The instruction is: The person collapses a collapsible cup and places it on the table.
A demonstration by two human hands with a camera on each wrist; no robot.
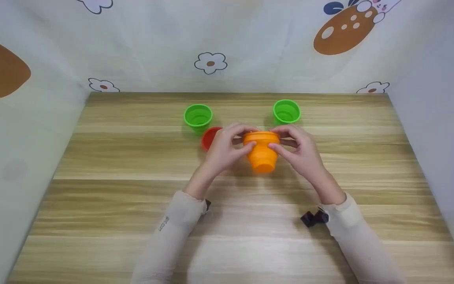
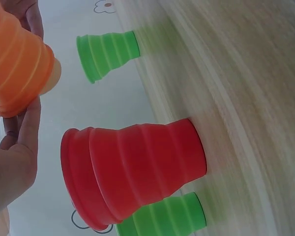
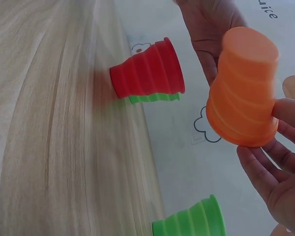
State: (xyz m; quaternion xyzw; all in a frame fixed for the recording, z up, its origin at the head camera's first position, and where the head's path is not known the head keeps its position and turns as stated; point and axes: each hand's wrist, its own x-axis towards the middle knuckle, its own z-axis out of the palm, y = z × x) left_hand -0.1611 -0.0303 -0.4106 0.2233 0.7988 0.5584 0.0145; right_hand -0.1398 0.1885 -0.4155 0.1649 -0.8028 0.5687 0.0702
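Observation:
An orange collapsible cup (image 1: 264,154) with ribbed, stepped walls is up off the table, held between both hands. It is tilted, its narrow base towards the person and its wide rim away. My left hand (image 1: 227,145) grips the left side of the rim, thumb on the near wall. On the other side my right hand (image 1: 302,149) pinches the rim the same way. In the left wrist view a pale rounded shape (image 2: 53,78) shows beyond the rim; what it is I cannot tell. A red cup (image 2: 137,167) stands upright by my left hand, which partly hides it in the head view.
Two green cups stand upright towards the back of the wooden table (image 1: 112,205): one green cup (image 1: 198,118) behind the red one, the other green cup (image 1: 286,112) beyond my right hand. Patterned cloth (image 1: 152,47) hangs along the back and sides.

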